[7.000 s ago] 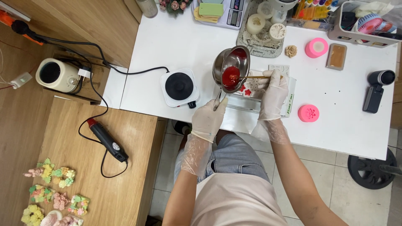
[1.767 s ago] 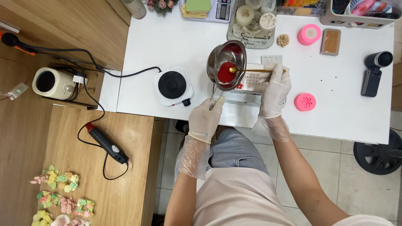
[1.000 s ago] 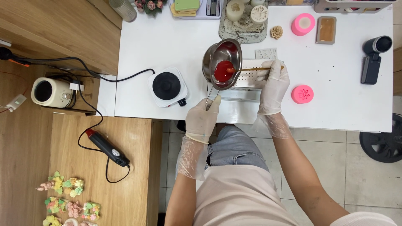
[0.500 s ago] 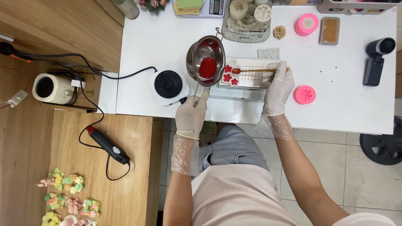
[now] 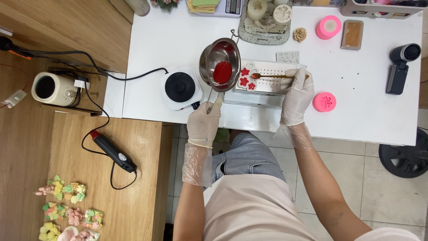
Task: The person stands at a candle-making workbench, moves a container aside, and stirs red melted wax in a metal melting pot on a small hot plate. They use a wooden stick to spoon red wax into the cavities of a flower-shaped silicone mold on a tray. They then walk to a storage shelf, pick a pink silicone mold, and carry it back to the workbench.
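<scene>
My left hand (image 5: 203,123), in a clear glove, grips the handle of a small steel melting pot (image 5: 219,62) with red liquid wax in it, held above the white table between the hotplate and the mould. My right hand (image 5: 298,91), also gloved, holds a thin wooden spoon (image 5: 272,76) whose tip reaches left over a white flower mould (image 5: 247,76) filled with red wax. The mould lies on a white perforated tray (image 5: 274,71).
A small white electric hotplate (image 5: 180,87) sits left of the pot. Pink round moulds (image 5: 324,101) (image 5: 328,27), a black camera (image 5: 401,67), a brown block (image 5: 353,34) and a grey tray with candles (image 5: 263,27) share the table (image 5: 356,116). A heat gun (image 5: 111,151) lies on the wooden bench.
The pot has swung left off the mould and levelled out, uncovering the red-filled flowers. My right hand has stayed by the tray with the spoon.
</scene>
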